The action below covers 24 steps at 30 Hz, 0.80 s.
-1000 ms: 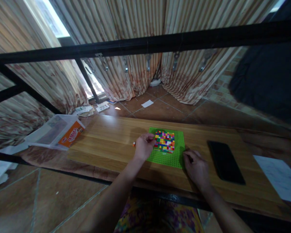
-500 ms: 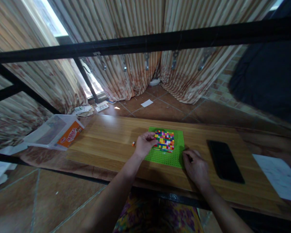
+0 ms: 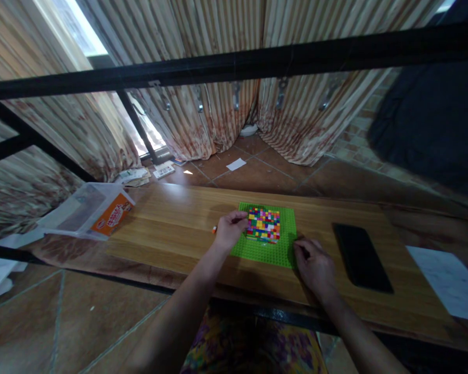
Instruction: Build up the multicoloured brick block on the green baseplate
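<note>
A green studded baseplate lies on the wooden table, bearing a low square block of small multicoloured toy bricks. My left hand is over the plate's left side, thumb and fingertips pinched together at the left edge of the bricks. Whether a brick is between those fingertips is too small to make out. At the plate's right edge, my right hand is curled, with thumb and forefinger closed on the rim. One small orange-and-white brick sits on the table just left of my left hand, partly hidden by it.
A black phone lies right of the plate, with a white sheet beyond it. A clear plastic box with an orange label stands at the table's left end. A black metal bar crosses in front of the curtains.
My left hand has drawn back slightly to the left, showing more of the bricks' left side and covering part of the loose brick. My right hand stays at the plate's edge.
</note>
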Each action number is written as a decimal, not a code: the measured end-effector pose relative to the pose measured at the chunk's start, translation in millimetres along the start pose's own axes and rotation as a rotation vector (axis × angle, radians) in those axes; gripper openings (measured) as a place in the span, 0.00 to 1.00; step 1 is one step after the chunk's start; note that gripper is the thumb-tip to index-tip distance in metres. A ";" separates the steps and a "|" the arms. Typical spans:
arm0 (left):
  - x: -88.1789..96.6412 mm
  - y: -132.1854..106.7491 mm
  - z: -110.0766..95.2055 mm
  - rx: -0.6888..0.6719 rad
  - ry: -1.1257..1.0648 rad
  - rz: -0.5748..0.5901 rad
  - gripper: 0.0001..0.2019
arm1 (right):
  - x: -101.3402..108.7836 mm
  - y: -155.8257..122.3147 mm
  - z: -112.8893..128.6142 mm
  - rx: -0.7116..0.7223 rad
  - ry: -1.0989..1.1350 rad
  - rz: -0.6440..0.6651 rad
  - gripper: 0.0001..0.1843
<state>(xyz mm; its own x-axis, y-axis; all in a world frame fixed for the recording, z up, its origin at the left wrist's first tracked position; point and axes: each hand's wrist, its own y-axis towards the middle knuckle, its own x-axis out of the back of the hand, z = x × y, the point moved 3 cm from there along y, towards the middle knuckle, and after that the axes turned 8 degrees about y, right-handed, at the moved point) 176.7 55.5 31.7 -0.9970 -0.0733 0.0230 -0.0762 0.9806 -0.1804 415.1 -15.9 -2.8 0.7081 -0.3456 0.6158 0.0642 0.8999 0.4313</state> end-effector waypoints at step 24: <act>34.5 1.6 -8.4 -0.160 0.201 -0.195 0.09 | -1.1 -0.2 -3.1 0.022 -0.014 0.004 0.15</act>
<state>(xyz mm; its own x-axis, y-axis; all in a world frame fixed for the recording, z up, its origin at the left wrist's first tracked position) 142.3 56.1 40.4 -0.9407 -0.2413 0.2386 -0.2477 0.9688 0.0032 416.5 -14.8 -5.5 0.6987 -0.3453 0.6265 0.0458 0.8956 0.4425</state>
